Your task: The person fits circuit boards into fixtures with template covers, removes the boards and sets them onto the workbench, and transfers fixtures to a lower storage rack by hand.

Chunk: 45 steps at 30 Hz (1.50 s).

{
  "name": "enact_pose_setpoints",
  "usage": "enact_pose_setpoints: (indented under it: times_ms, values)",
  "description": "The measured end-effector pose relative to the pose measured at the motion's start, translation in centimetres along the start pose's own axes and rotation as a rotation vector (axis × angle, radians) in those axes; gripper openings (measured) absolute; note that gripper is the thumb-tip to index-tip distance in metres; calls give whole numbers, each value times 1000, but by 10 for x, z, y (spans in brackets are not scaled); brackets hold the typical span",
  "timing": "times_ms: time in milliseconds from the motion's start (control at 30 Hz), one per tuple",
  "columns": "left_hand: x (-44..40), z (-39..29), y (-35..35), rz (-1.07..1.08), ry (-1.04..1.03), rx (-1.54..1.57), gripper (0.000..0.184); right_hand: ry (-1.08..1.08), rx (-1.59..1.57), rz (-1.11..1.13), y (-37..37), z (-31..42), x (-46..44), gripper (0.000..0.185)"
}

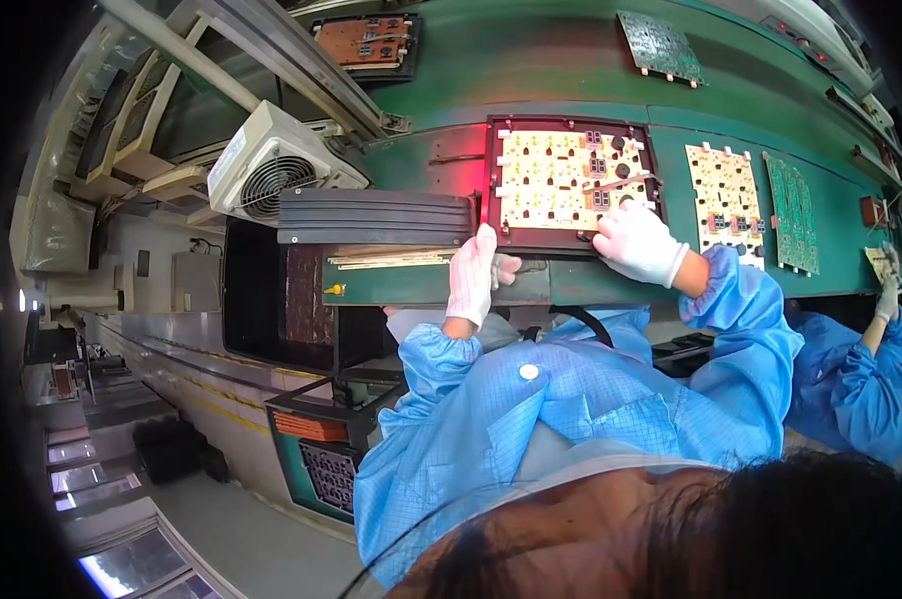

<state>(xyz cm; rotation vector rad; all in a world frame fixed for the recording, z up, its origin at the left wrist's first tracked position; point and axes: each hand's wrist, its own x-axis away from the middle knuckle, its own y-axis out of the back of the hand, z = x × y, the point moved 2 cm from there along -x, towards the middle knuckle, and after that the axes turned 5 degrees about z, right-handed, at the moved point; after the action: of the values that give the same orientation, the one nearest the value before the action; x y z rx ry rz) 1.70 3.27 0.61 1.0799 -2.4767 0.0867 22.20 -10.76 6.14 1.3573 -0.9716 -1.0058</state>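
A cream circuit board point(541, 180) with black parts lies in a dark frame point(569, 120) on the green bench, lit red along its left side. My left hand point(473, 277), in a white glove, is at the frame's lower left corner, beside the end of a long black rail point(376, 216); its thumb and fingers are apart. My right hand point(638, 243), also gloved, rests at the frame's lower right with its fingers curled together at the board's edge. Whatever those fingers hold is hidden. Just above them a metal clamp bar point(618, 184) crosses the board.
More boards lie to the right, one cream point(727, 195) and one green point(792, 215). Another green board point(660, 46) and a brown board in a tray point(366, 42) are farther back. A white fan unit point(271, 170) stands left. At far right a co-worker's gloved hand point(887, 298) touches a board.
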Motion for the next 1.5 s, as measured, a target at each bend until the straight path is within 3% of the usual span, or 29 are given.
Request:
enact_pose_setpoints:
  times_ms: [133,200,267,300,333,400,433,467,533,600,633,667,733,767,933,967,1000,1067,1200,1267,1333,1400,1500]
  values:
    - [4,-5,3,110,40,-362,58,-60,-127,-5,-4,-24,-3,14]
    - [-1,-6,5,145,49,-480,53,-60,-17,-79,-12,-48,-12,19]
    - [-12,11,12,179,-173,-744,51,-2,-8,-53,-19,-63,-26,13]
    - [-25,38,19,-15,-679,-1154,51,2,-9,-47,-22,-66,-33,13]
    - [-14,7,14,-16,-674,-1151,51,88,63,20,-26,-67,-41,11]
    - [0,-40,14,68,-56,-1032,50,180,126,82,-32,-70,-52,10]
    - [-3,-44,15,-40,-243,-1149,49,260,116,120,-35,-71,-57,9]
    - [-9,-49,12,-58,-236,-1140,43,340,105,159,-38,-71,-60,8]
    - [-21,-60,-4,-61,-531,-1091,29,363,116,164,-42,-73,-68,6]
    - [-40,-64,-22,106,-663,-1103,19,507,164,273,-41,-71,-74,6]
    - [-44,-68,-33,132,-706,-1144,15,486,146,244,-40,-71,-77,4]
    - [-54,-61,-43,41,-960,-1067,16,484,152,244,-36,-75,-77,4]
    - [-64,-64,-59,24,-1061,-1054,17,631,252,-5,-20,-82,-73,4]
    - [-68,-64,-62,24,-1064,-1048,17,612,193,-133,-16,-91,-72,5]
    - [-83,-66,-77,126,-770,-1275,20,-8,276,-31,3,-168,-42,11]
    - [-85,-71,-77,170,-764,-1305,21,-140,300,25,-5,-180,-35,12]
    - [-87,-79,-75,205,-684,-1266,21,-304,362,220,-14,-192,-30,13]
    - [-102,-94,-62,137,-765,-1206,19,-510,339,464,-23,-205,-24,16]
    - [-157,-105,-18,-19,-854,-1258,14,-561,154,429,-20,-208,-7,21]
    - [-169,-109,-6,15,-915,-1298,15,-501,-103,78,-23,-203,-9,29]
    - [-179,-110,-2,58,-983,-1323,16,-479,-32,209,-21,-184,-18,35]
    - [-187,-106,-5,296,-926,-1349,16,-452,21,155,-29,-177,-23,32]
    - [-188,-110,-8,277,-890,-1455,15,-393,21,213,-34,-184,-26,25]
